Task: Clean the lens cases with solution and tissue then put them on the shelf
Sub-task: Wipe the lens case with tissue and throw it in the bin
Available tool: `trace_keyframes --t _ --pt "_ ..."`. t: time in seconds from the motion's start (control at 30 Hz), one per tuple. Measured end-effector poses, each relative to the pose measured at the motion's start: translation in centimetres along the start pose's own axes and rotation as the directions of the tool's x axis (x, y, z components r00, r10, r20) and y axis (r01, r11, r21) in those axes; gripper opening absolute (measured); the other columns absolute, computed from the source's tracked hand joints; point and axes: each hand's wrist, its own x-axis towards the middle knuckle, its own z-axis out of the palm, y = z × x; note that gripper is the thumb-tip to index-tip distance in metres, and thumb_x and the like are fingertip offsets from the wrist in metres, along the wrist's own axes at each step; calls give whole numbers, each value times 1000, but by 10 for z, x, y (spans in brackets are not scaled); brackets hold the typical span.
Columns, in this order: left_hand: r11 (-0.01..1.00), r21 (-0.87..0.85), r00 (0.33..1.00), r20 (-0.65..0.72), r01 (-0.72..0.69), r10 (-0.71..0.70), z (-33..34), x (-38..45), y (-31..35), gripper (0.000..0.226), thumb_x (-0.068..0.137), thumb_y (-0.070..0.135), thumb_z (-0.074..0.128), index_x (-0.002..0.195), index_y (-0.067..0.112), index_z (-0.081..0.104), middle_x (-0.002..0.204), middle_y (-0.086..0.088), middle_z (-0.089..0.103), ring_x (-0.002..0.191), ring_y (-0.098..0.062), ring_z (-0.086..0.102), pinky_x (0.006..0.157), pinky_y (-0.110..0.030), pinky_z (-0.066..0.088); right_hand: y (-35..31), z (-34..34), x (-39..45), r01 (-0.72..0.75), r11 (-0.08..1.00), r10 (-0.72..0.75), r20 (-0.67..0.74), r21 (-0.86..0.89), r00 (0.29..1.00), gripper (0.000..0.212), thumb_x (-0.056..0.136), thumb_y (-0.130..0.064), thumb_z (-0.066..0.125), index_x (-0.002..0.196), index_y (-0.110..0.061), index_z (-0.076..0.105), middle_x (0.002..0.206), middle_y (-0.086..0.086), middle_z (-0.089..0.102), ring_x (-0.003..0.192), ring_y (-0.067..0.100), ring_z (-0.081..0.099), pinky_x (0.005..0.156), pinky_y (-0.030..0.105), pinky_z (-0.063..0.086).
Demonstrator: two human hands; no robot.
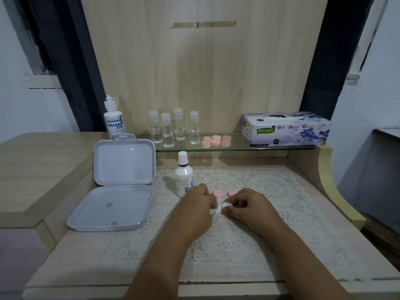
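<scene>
White lens case (218,207) sits low over the lace mat (281,191), pinched between left hand (198,201) and right hand (243,204), fingers curled round it; tissue not discernible. Two pink caps (225,193) lie loose just beyond the grip. Risk: knuckles knock caps or the solution bottle (184,174) standing just left. Glass shelf (238,148) beyond, crowded with vials (173,129) and pink cases (216,141).
</scene>
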Motion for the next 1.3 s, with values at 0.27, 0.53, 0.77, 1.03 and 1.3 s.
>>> trace_keyframes --t 0.27,0.53,0.77,1.03,1.3 --pt "997 -7 991 115 76 -74 1 6 -5 17 92 22 58 107 19 65 109 1 51 106 -15 45 89 -28 42 1 0 1 7 999 -7 5 -51 1000 13 78 -39 73 90 -32 74 91 -15 60 80 1 55 70 19 43" --pt "688 -677 949 51 261 -311 -18 3 -2 12 93 11 53 91 19 62 95 5 60 80 -11 52 66 -22 39 0 -2 2 26 997 -24 28 -69 999 18 77 -42 73 93 -34 73 92 -15 60 80 -1 55 69 19 42" --pt "745 -626 972 103 230 -213 -14 3 1 42 92 -4 44 117 24 64 111 2 57 106 -9 52 98 -26 43 0 -2 1 15 998 -13 23 -65 1000 18 77 -43 73 93 -34 73 92 -15 60 80 -1 55 67 17 39" --pt "686 -650 933 109 328 -342 -15 3 0 50 84 -10 41 121 18 60 121 4 55 113 -10 52 99 -24 41 1 -2 2 12 998 -11 20 -64 1000 17 77 -42 73 92 -34 74 91 -16 60 82 -1 56 68 18 41" --pt "699 -665 949 51 264 -310 -14 2 -2 23 81 -1 62 96 15 67 85 7 61 74 -3 57 63 -11 45 0 -2 2 38 997 -36 36 -60 999 8 79 -36 71 86 -38 73 89 -13 60 77 3 55 66 21 42"
